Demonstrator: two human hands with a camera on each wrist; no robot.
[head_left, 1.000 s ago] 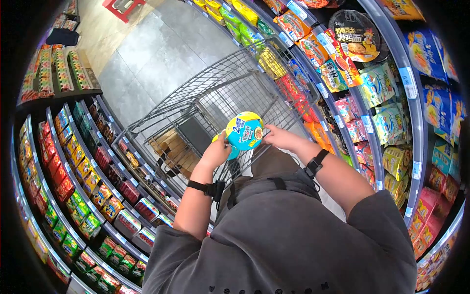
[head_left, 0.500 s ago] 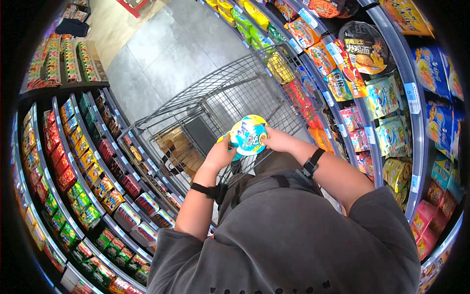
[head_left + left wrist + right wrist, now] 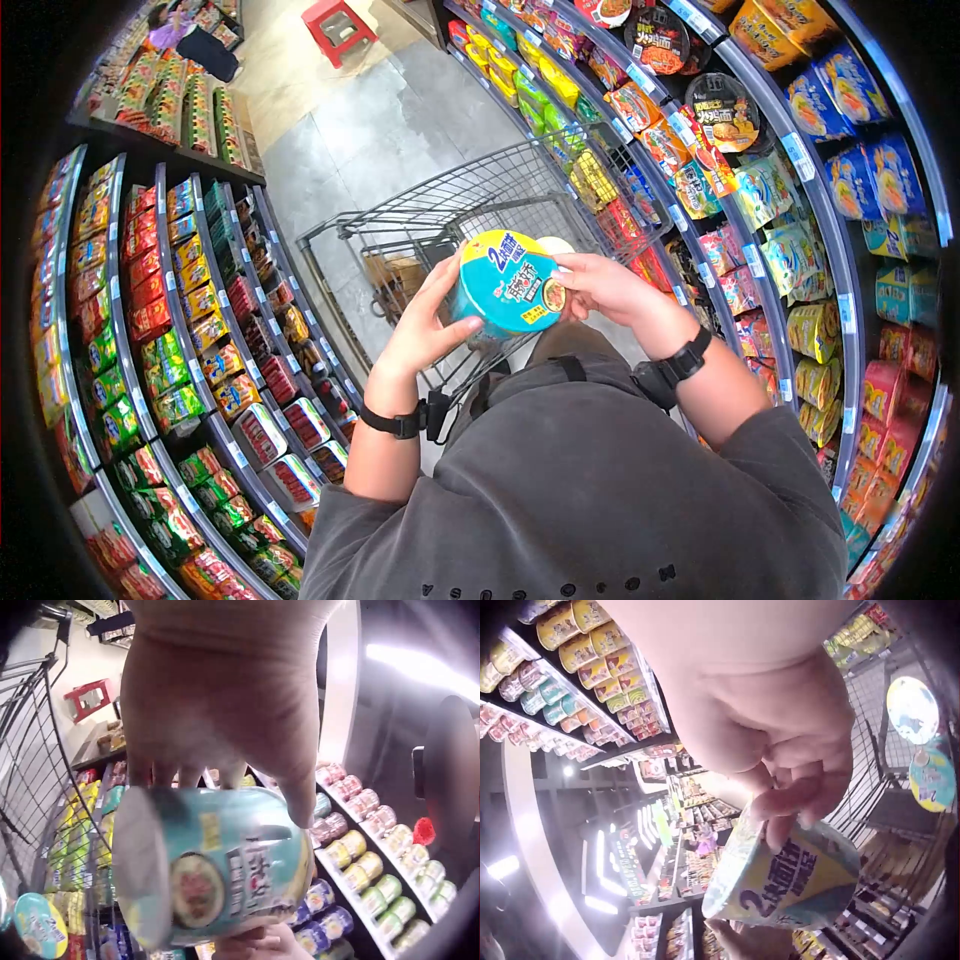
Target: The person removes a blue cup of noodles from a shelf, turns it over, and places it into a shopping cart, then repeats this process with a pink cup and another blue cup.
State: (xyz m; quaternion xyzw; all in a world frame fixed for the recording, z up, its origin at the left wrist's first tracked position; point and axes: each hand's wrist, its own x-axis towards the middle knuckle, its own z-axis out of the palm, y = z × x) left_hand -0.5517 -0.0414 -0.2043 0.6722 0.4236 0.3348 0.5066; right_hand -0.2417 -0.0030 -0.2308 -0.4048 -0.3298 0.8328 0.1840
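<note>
A teal-and-yellow instant noodle cup (image 3: 515,285) is between both hands above the shopping cart, tilted so its printed lid faces the head camera. My left hand (image 3: 425,315) grips its left side, thumb in front and the other fingers partly hidden behind. At the right edge, my right hand (image 3: 610,290) pinches the cup between thumb and fingers. The left wrist view shows the cup's side (image 3: 225,877) under the left palm, with the right fingers (image 3: 262,943) below. In the right wrist view, fingers curl at the cup's rim (image 3: 742,859).
The wire cart (image 3: 490,180) stands in front of me, with a brown cardboard box (image 3: 402,285) at its left. Two more round lids, one shiny (image 3: 913,709) and one teal-and-yellow (image 3: 934,780), show by the cart. Packed shelves (image 3: 790,160) flank both sides. A red stool (image 3: 338,30) stands ahead.
The cup has come up closer to the head camera and tilted, showing more of its side. The left hand has spread round its left side. The head view has shifted, bringing the stool fully into sight.
</note>
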